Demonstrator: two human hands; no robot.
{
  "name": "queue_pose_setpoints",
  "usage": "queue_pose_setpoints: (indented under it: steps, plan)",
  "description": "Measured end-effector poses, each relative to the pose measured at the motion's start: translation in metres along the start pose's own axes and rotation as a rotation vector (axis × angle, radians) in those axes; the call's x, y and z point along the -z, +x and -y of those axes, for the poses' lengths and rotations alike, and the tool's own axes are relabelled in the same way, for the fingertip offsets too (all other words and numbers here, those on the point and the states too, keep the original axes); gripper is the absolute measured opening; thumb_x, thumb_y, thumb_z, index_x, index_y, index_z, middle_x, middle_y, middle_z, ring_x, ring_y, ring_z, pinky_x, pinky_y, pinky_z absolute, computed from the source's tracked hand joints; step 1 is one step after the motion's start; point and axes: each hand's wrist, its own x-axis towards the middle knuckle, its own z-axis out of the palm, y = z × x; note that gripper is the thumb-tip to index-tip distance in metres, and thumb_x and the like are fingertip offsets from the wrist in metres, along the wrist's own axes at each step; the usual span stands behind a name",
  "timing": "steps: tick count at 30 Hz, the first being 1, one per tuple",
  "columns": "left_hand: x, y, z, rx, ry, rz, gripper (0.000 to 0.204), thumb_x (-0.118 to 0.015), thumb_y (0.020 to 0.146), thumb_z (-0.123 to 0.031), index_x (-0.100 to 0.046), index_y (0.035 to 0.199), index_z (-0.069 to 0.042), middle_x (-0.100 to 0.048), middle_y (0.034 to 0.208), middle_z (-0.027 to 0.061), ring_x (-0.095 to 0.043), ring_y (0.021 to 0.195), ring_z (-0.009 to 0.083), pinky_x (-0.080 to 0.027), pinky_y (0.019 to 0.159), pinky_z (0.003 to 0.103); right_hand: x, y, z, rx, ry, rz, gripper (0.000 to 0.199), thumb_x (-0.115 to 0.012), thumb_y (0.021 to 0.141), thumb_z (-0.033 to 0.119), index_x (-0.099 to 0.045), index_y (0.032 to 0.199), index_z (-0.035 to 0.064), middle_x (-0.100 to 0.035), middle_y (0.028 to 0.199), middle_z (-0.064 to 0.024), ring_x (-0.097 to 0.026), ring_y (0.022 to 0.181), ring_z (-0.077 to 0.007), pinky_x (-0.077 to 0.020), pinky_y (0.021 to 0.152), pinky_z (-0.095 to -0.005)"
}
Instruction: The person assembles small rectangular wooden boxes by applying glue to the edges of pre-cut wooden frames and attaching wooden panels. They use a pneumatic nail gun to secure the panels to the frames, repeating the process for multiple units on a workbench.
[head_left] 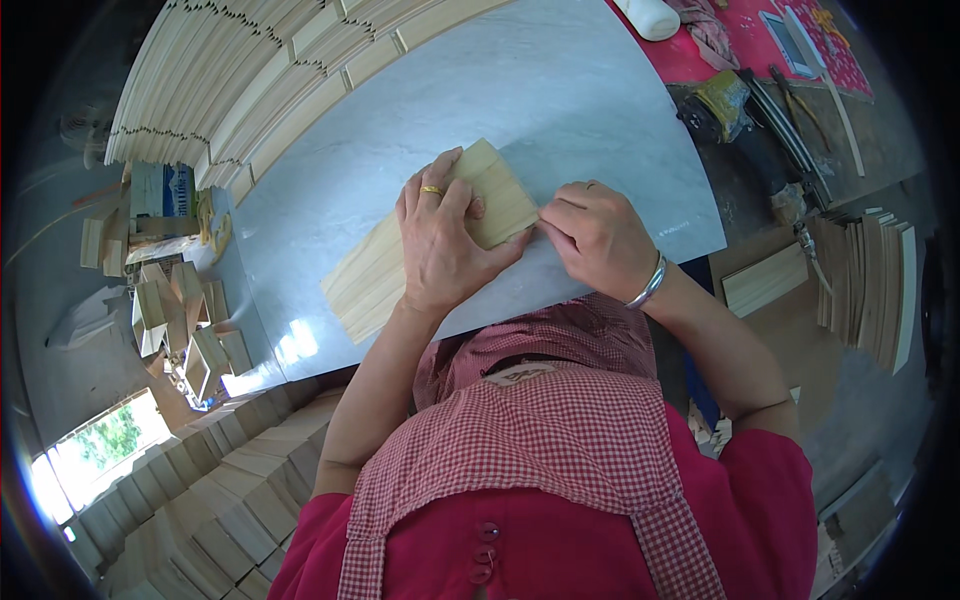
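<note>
Left hand (437, 245) lay flat, fingers spread, pressing a row of pale wood slats (420, 245) onto the grey marble surface (560, 110). Right hand (597, 237), fingers curled together, pinched the row's right edge. Step judged: aligning slats; next move likely calls for squaring ends.

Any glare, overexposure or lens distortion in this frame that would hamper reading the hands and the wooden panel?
Head view: strong fisheye bending, the stacked slats curving toward the rim; black vignette in the corners; the bright opening at lower left is blown out, with a glare patch on the grey slab; left hand, right hand and the wooden panel are evenly lit and sharp.
</note>
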Motion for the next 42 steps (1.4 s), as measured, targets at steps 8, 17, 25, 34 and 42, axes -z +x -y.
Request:
queue_pose_setpoints:
  steps: [8, 17, 25, 34, 42]
  plan:
    - [0.003, -0.002, 0.001, 0.048, -0.035, 0.035, 0.049, -0.091, 0.062, -0.034, -0.055, 0.081, -0.006, -0.056, 0.135, 0.0218, -0.051, 0.120, 0.0408, -0.039, 0.104, 0.051, 0.018, 0.023, 0.000, -0.298, 0.279, 0.146, 0.024, -0.071, 0.085, 0.013, -0.066, 0.103, -0.0015, -0.068, 0.101, -0.0163, -0.064, 0.092, -0.0376, -0.0514, 0.083, -0.0444]
    - [0.004, -0.001, -0.001, 0.050, -0.046, -0.004, 0.044, -0.087, 0.060, -0.023, -0.052, 0.080, -0.005, -0.056, 0.136, 0.0203, -0.052, 0.121, 0.0403, -0.041, 0.103, 0.050, -0.038, 0.041, -0.006, -0.210, 0.212, -0.101, 0.036, -0.070, 0.086, 0.009, -0.063, 0.119, -0.0022, -0.064, 0.120, -0.0187, -0.059, 0.108, -0.0399, -0.0487, 0.095, -0.0461]
    - [0.005, -0.004, 0.004, 0.012, -0.052, -0.031, 0.046, -0.088, 0.062, -0.032, -0.055, 0.081, -0.007, -0.056, 0.135, 0.0185, -0.052, 0.122, 0.0380, -0.040, 0.104, 0.050, -0.001, 0.021, -0.023, -0.049, -0.036, -0.227, 0.045, -0.073, 0.087, 0.013, -0.060, 0.127, -0.0030, -0.063, 0.118, -0.0220, -0.058, 0.114, -0.0419, -0.0467, 0.100, -0.0477]
    - [0.001, -0.011, 0.008, 0.025, -0.065, -0.097, 0.047, -0.087, 0.064, -0.036, -0.055, 0.082, -0.007, -0.057, 0.136, 0.0160, -0.052, 0.122, 0.0376, -0.039, 0.105, 0.049, 0.142, -0.054, -0.120, -0.686, -0.787, 0.146, 0.076, -0.078, 0.083, 0.023, -0.043, 0.146, 0.0017, -0.065, 0.113, -0.0318, -0.064, 0.104, -0.0488, -0.0522, 0.088, -0.0532]
    - [0.001, -0.015, 0.013, 0.037, -0.082, -0.104, 0.048, -0.085, 0.068, -0.042, -0.056, 0.083, -0.008, -0.057, 0.136, 0.0139, -0.052, 0.123, 0.0362, -0.039, 0.108, 0.049, 0.170, 0.001, -0.075, -0.827, -0.621, 0.165, 0.038, -0.075, 0.080, 0.021, -0.065, 0.106, -0.0055, -0.072, 0.088, -0.0226, -0.073, 0.082, -0.0332, -0.0562, 0.074, -0.0435]
